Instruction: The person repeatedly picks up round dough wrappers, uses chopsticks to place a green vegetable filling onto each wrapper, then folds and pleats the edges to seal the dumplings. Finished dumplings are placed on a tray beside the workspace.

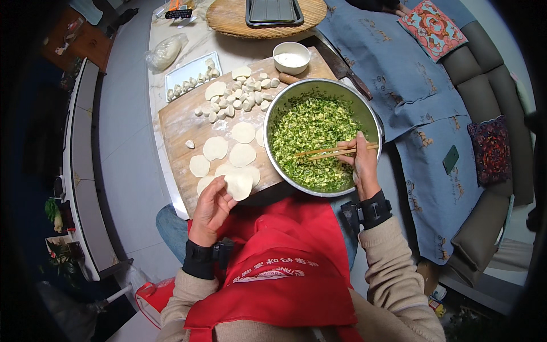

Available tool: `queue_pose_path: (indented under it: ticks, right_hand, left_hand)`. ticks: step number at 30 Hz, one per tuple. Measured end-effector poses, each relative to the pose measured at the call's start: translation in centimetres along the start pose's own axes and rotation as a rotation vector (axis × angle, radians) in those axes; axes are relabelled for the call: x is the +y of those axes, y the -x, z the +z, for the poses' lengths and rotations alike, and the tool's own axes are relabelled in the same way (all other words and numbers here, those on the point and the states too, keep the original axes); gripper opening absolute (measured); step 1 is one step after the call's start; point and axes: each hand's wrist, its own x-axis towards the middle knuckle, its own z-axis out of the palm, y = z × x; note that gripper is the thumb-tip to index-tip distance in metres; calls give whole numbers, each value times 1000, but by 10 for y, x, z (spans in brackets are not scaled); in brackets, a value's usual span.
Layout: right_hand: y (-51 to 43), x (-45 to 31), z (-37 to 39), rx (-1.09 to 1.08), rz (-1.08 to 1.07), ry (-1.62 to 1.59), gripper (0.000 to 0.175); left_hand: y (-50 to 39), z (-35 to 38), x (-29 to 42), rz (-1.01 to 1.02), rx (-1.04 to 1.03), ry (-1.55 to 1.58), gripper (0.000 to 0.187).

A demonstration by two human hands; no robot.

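My left hand (212, 210) holds a round dough wrapper (240, 186) by its edge, over the near edge of the floured wooden board (179, 141). In my right hand (362, 164) is a pair of wooden chopsticks (331, 151), their tips at the chopped green and yellow filling (314, 124). That filling lies in a large steel bowl (268, 156) on the board's right side. More flat wrappers (242, 155) are spread on the board, some overlapping. Behind them is a heap of small dough pieces (245, 96). One small lump of dough (190, 144) sits apart on the left.
A white tray (188, 70) bears a row of folded dumplings. Nearby are a bag of dough (166, 53), a bowl of flour (292, 57), a rolling pin (289, 78) and a cleaver (342, 70). Baking pans (273, 13) rest on a round wooden board (228, 23). A blue-covered sofa (431, 171) stands right.
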Motion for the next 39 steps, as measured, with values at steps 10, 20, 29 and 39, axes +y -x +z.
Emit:
queue_pose_path:
  ticks: [10, 20, 29, 39]
  right_hand:
    - [-23, 11, -11, 36, 183, -147, 36]
    - [-27, 4, -18, 71, 179, -257, 36]
    - [9, -57, -29, 91, -4, -390, 38]
    - [93, -75, -14, 50, -741, 177, 46]
  left_hand:
    - [5, 20, -4, 32, 42, -382, 35]
    - [-2, 48, -3, -63, -70, 107, 37]
    - [-59, 120, -55, -117, -54, 75, 34]
    - [-62, 149, -73, -117, -89, 253, 37]
